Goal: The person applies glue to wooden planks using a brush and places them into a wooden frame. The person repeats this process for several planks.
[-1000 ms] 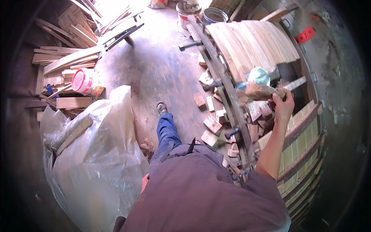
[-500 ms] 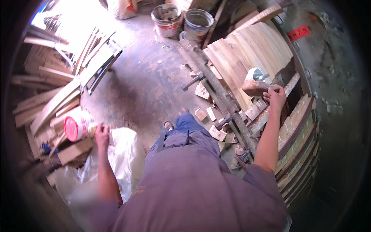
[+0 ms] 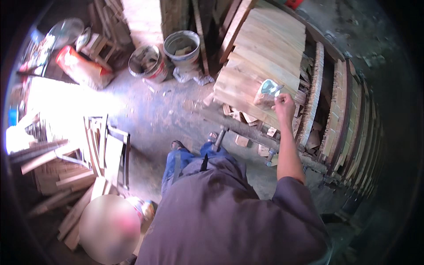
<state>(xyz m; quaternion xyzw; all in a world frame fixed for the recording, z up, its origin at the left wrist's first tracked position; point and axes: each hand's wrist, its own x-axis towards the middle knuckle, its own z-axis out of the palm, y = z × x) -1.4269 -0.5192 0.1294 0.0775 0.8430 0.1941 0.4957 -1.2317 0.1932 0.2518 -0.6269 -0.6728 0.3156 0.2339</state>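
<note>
My right hand (image 3: pixel 285 107) is closed on the near edge of a small brown-stained tub (image 3: pixel 263 100) with a whitish and teal inside. The tub is over the light wooden boards (image 3: pixel 260 57) laid edge to edge on a rack at the right; whether it touches them I cannot tell. My left hand does not show. A blurred patch covers the lower left, and beside it a part of a colourful container (image 3: pixel 145 207) peeks out.
Two buckets (image 3: pixel 182 51) with scraps stand beyond my feet. Stacked timber (image 3: pixel 66 176) fills the left side, near a red and white sack (image 3: pixel 84 68). A metal clamp bar (image 3: pixel 247 132) runs along the rack's near side, with wood offcuts beneath it.
My view has turned, so the buckets and rack sit differently. The right hand still holds the tub, now over the boards. My left hand, earlier closed beside a red-lidded white pail, has gone from sight.
</note>
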